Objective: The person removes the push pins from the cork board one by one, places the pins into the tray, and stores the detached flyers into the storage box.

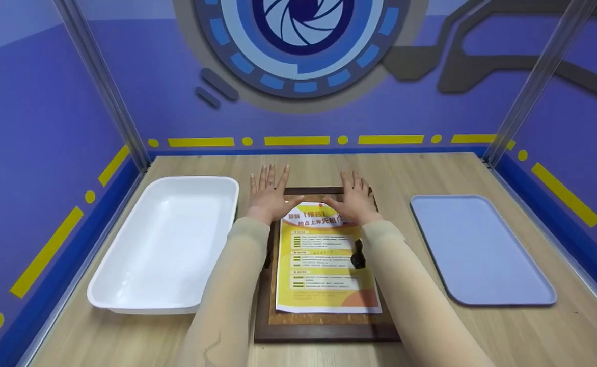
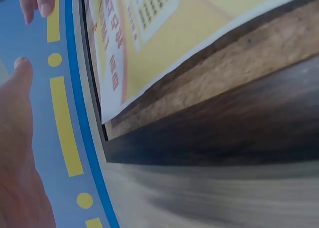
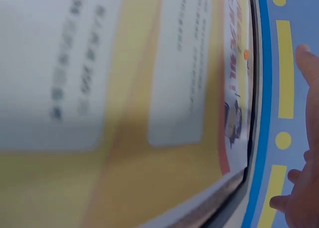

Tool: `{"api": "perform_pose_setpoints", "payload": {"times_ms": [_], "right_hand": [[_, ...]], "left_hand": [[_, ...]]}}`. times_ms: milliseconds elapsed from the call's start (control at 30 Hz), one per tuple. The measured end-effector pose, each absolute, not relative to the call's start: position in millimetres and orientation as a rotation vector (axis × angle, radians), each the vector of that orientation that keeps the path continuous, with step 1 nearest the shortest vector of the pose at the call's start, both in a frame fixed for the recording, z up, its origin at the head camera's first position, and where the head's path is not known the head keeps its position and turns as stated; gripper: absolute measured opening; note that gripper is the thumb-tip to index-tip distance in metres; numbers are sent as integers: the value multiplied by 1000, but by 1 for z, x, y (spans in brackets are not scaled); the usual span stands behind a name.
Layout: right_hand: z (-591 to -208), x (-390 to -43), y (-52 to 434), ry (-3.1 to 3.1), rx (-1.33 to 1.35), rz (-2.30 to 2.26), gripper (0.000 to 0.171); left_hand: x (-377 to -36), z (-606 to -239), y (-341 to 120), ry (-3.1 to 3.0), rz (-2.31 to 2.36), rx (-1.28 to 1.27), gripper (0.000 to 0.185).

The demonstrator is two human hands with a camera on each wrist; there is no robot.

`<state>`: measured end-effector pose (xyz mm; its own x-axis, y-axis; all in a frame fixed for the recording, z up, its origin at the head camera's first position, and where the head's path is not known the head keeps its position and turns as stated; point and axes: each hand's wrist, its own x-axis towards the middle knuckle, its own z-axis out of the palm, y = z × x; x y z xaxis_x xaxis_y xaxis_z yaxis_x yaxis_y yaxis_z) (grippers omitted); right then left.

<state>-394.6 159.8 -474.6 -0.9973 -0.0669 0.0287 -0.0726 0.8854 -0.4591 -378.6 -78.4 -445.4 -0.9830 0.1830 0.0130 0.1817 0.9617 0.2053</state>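
Observation:
A yellow and white printed flyer (image 1: 324,270) lies on a brown backing inside a dark wooden frame (image 1: 324,334) in the middle of the table. Both hands reach over its far end with fingers spread and thumbs toward each other. The left hand (image 1: 269,199) is at the far left corner, the right hand (image 1: 354,199) at the far right corner. Neither holds anything. In the left wrist view, the flyer's edge (image 2: 144,91) stops short of the frame's dark border. A small black piece (image 1: 358,255) sits at the flyer's right edge, partly beside the right sleeve.
To the left stands a deep white tray (image 1: 163,239) on the wooden table (image 1: 390,173). A flat, pale blue tray (image 1: 482,250) lies to the right. Blue panels with yellow marks (image 1: 298,140) enclose the table at the back and both sides.

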Motion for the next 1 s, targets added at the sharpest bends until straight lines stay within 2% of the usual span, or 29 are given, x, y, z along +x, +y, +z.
{"api": "perform_pose_setpoints", "payload": {"times_ms": [700, 1000], "right_hand": [[-505, -388, 133, -2865, 152, 1148, 48], [-512, -390, 129, -2922, 78, 1216, 41]], "left_hand": [[-333, -467, -57, 2864, 467, 402, 94], [-316, -470, -59, 2721, 422, 426, 101]]}}
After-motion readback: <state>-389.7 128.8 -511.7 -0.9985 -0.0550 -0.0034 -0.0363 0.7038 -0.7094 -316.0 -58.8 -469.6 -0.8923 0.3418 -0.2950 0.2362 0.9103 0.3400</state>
